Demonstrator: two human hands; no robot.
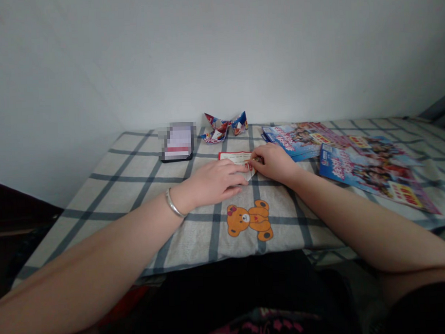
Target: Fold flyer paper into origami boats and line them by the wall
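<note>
A small piece of printed paper [235, 156] with a red edge lies on the tablecloth in front of me, and its right side looks folded. My left hand [220, 180] rests flat over its near left part, fingers stretched out, with a silver bracelet on the wrist. At the paper's right edge, my right hand [271, 161] has its fingertips pinched together on the paper. The two hands nearly meet there and cover much of the sheet. Just beyond the paper stands a folded paper figure [224, 128] with pointed tips, made from colourful printed paper.
A phone [180, 141], partly blurred out, stands at the back left. Several glossy printed leaflets [298, 139] lie to the right, with another leaflet [372, 176] nearer me. The checked tablecloth [136, 199] carries a printed bear [249, 219]. A wall [218, 55] closes off the back.
</note>
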